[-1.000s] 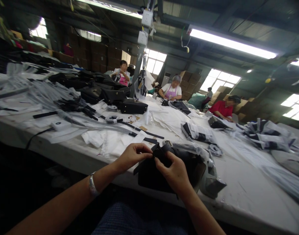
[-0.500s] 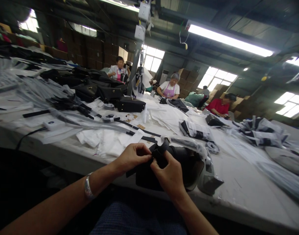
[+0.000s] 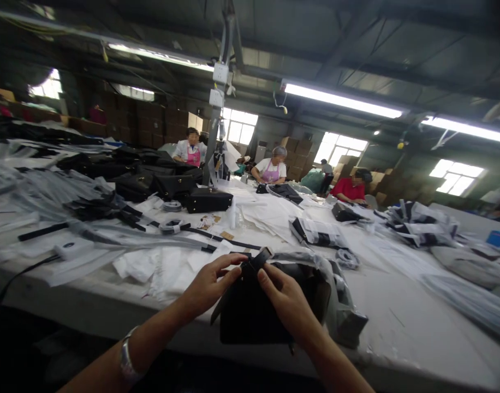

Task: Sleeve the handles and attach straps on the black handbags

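A black handbag (image 3: 250,322) rests at the table's near edge, its side partly wrapped in clear plastic (image 3: 335,295). From its top rises a looped black strap (image 3: 259,258). My left hand (image 3: 211,281), a silver bangle on its wrist, pinches the strap's left side with thumb and fingers. On the other side my right hand (image 3: 289,300) grips the strap near its base, thumb in front, its palm against the bag. The hands hide part of the bag's top.
Crumpled white wrapping (image 3: 168,267) and a long black strap (image 3: 221,238) lie left of the bag. Several black handbags (image 3: 209,200) crowd the table's left and middle. A wrapped bag (image 3: 319,233) and plastic-covered pieces (image 3: 426,224) lie to the right. Co-workers sit across the table.
My view has tilted up and shifted a little right. The handbag's front now faces me more. My fingers have shifted at the strap, the left ones straighter.
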Demonstrator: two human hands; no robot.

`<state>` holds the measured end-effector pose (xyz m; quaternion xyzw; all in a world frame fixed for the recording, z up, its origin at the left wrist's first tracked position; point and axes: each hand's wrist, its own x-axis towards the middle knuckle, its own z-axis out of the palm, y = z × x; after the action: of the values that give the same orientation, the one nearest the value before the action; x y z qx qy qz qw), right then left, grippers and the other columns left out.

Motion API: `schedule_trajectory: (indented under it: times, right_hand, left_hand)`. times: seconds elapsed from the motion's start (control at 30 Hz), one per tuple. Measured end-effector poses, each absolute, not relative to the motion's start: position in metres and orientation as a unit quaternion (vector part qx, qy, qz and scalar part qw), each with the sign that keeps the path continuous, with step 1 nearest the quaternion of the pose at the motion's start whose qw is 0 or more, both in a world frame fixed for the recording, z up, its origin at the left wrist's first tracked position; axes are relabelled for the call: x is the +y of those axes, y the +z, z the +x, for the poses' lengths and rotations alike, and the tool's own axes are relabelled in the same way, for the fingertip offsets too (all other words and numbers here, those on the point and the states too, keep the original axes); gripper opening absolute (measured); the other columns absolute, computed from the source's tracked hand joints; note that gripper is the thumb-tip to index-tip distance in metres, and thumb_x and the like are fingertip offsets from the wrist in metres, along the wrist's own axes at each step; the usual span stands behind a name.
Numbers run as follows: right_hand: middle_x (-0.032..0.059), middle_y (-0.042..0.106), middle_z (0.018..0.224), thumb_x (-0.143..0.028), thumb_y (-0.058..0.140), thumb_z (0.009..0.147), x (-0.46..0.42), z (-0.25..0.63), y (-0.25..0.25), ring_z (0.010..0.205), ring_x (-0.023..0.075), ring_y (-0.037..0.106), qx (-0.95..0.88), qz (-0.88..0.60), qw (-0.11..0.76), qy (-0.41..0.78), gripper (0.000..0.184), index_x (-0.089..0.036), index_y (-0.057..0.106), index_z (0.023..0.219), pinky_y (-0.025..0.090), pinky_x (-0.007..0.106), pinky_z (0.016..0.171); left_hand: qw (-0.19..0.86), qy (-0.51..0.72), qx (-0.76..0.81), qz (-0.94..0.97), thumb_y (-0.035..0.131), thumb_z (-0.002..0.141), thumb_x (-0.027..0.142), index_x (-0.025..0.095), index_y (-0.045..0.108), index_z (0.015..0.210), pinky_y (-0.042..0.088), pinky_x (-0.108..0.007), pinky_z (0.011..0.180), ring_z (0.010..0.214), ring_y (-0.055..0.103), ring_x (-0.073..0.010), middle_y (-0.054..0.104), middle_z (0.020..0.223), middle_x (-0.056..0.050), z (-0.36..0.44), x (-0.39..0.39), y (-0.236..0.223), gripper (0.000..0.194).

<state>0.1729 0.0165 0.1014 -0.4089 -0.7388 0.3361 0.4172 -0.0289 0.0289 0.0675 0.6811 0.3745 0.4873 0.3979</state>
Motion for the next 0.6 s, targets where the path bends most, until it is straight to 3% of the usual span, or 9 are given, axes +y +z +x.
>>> schedule_trajectory:
  times: [0.13,0.2,0.33,0.5,0.6]
  right_hand:
    - [0.0076,0.053,0.141,-0.026,0.053,0.093,0.018,0.171,0.102,0.134,0.0293,0.044,-0.802,-0.386,0.434,0.142,0.034,-0.027,0.065,0.125,0.036,0.048,0.112]
    - [0.0067,0.046,0.147,-0.019,0.053,0.091,0.019,0.171,0.105,0.139,0.0290,0.035,-0.835,-0.360,0.413,0.041,0.040,-0.028,0.061,0.129,0.034,0.049,0.113]
    - [0.0101,0.048,0.144,-0.013,0.051,0.090,0.014,0.175,0.115,0.136,0.0280,0.040,-0.856,-0.336,0.393,-0.012,0.042,-0.025,0.060,0.129,0.039,0.046,0.110]
    - [0.0085,0.065,0.120,-0.012,0.052,0.087,0.009,0.189,0.119,0.112,0.0240,0.061,-0.774,-0.366,0.507,0.101,0.027,-0.023,0.072,0.101,0.047,0.039,0.101]
    - [0.0082,0.072,0.104,-0.025,0.058,0.087,0.015,0.197,0.121,0.100,0.0251,0.067,-0.630,-0.390,0.567,0.361,0.017,-0.020,0.072,0.095,0.049,0.043,0.097]
  left_hand:
    - [0.407,0.471,0.336,0.706,0.060,0.089,0.041,0.024,0.067,0.116,0.047,-0.034,0.098,0.121,0.055,-0.0262,0.063,0.131,-0.006,-0.026,0.037,0.079,0.032]
    - [0.407,0.479,0.334,0.703,0.054,0.092,0.045,0.023,0.067,0.117,0.046,-0.035,0.098,0.116,0.058,-0.0264,0.065,0.127,-0.007,-0.023,0.039,0.090,0.036]
    - [0.398,0.483,0.320,0.711,0.044,0.095,0.050,0.020,0.067,0.118,0.044,-0.034,0.097,0.108,0.061,-0.0253,0.070,0.117,-0.006,-0.011,0.037,0.124,0.044]
    - [0.423,0.432,0.341,0.719,0.061,0.087,0.048,0.017,0.074,0.098,0.046,-0.028,0.080,0.092,0.063,-0.0233,0.073,0.093,-0.005,0.005,0.029,0.153,0.036]
    - [0.472,0.426,0.344,0.691,0.065,0.084,0.048,0.015,0.075,0.090,0.046,-0.029,0.080,0.089,0.063,-0.0224,0.072,0.089,-0.006,0.005,0.023,0.154,0.035]
